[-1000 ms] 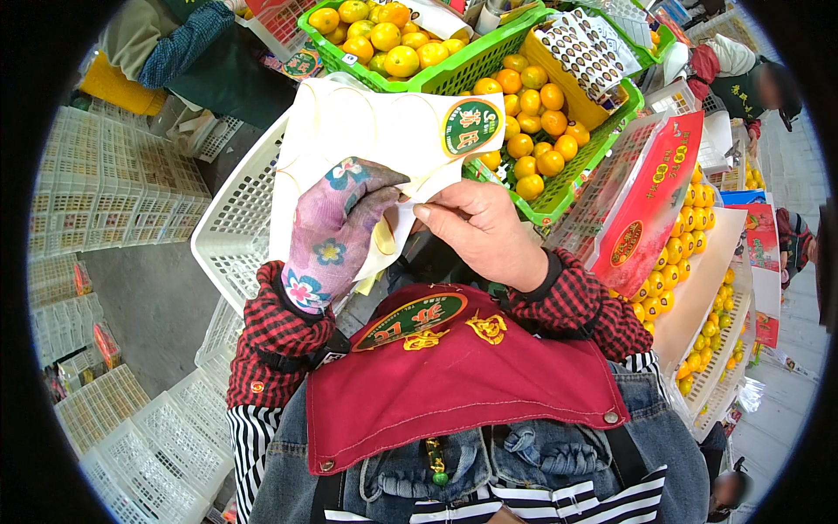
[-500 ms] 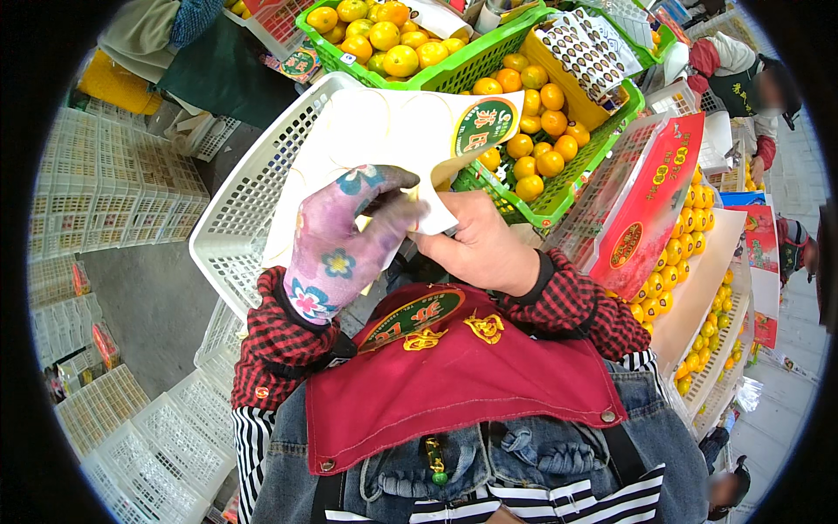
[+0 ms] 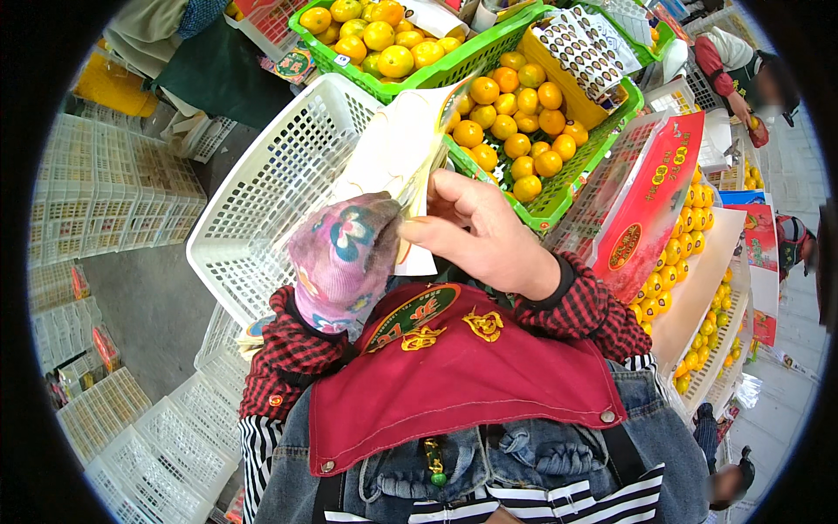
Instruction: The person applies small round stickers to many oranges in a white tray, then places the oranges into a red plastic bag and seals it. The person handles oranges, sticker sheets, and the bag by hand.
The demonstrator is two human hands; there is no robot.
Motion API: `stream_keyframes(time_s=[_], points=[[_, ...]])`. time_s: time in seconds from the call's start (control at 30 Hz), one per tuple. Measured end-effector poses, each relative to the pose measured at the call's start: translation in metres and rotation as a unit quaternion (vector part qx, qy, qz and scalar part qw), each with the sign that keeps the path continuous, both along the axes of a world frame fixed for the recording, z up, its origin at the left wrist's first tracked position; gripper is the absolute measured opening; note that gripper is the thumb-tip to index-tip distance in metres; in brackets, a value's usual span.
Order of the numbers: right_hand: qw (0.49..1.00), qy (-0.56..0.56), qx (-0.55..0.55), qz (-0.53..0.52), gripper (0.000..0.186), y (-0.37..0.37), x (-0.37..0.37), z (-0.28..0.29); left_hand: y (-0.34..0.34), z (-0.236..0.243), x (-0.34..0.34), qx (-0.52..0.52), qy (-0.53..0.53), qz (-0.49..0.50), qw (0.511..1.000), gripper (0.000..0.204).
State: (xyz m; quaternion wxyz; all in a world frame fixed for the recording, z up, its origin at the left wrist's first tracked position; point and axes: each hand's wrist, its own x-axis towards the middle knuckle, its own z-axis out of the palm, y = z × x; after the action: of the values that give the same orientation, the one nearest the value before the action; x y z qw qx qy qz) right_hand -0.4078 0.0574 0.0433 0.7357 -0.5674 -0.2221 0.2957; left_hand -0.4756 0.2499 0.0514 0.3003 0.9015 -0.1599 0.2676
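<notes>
Crates (image 3: 113, 175), white plastic w/ slotted sides, stacked high along L edge, beside grey floor (image 3: 144, 288). Maroon apron (image 3: 471, 384) over denim, lower centre; gold-coloured emblems & oval patch nr top. White basket (image 3: 271, 188), perforated, tilted in view, just L of & beyond the hands. Near green crate (image 3: 598, 157) upper R of centre, loose orange fruit inside plus yellow carton piece (image 3: 572, 87) at far end; 2nd green crate (image 3: 476, 59) adjoins on L, also w/ fruit. Red printed panel (image 3: 646, 210) stands aslant on R, next to rows of labelled fruit (image 3: 670, 266). Co-worker (image 3: 729, 65), upper R, red & white sleeve.

White sticker sheets (image 3: 397, 140), yellowish along edges & partly blurred: betw. both hands, slanting up & away over basket's R side, upper end by near green crate's fruit.

Left hand (image 3: 345, 249), in purple flowered glove, closed round the sheets' near end; fingertips partly hidden. Right hand (image 3: 480, 231), bare, fingers curled, thumb tip close to glove at sheets' R edge; can't tell if it's pinching paper or only touching.

Small-label sheet (image 3: 587, 44), white w/ dark oval dots, lies atop carton piece. Single fruit approx. fist-size or less.
</notes>
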Motion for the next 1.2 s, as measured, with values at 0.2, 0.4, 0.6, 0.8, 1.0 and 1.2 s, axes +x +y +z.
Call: stream_keyframes(time_s=[0.2,0.4,0.6,0.8,1.0,1.2], points=[[0.999,0.031,0.016,-0.037,0.011,-0.004,0.001,-0.005,-0.004,-0.001,-0.011,-0.359,0.172,0.131,0.908,0.021],[0.999,-0.014,0.035,-0.026,0.006,-0.010,0.006,-0.011,0.038,0.004,-0.008,-0.500,0.275,-0.232,0.788,0.063],[0.998,-0.053,0.012,0.018,0.005,-0.005,0.005,-0.008,0.048,0.037,0.021,-0.010,0.065,-0.133,0.989,0.051],[0.996,0.068,0.054,0.004,0.010,-0.007,0.007,-0.013,0.049,0.049,0.041,0.138,-0.037,-0.122,0.982,0.032],[0.996,0.059,0.050,-0.047,0.012,-0.003,0.005,-0.020,0.055,0.031,0.003,0.081,0.053,-0.083,0.992,0.032],[0.989,0.114,0.078,-0.042,0.009,0.006,0.008,-0.025,0.047,0.042,-0.016,0.105,-0.003,-0.021,0.994,0.045]])
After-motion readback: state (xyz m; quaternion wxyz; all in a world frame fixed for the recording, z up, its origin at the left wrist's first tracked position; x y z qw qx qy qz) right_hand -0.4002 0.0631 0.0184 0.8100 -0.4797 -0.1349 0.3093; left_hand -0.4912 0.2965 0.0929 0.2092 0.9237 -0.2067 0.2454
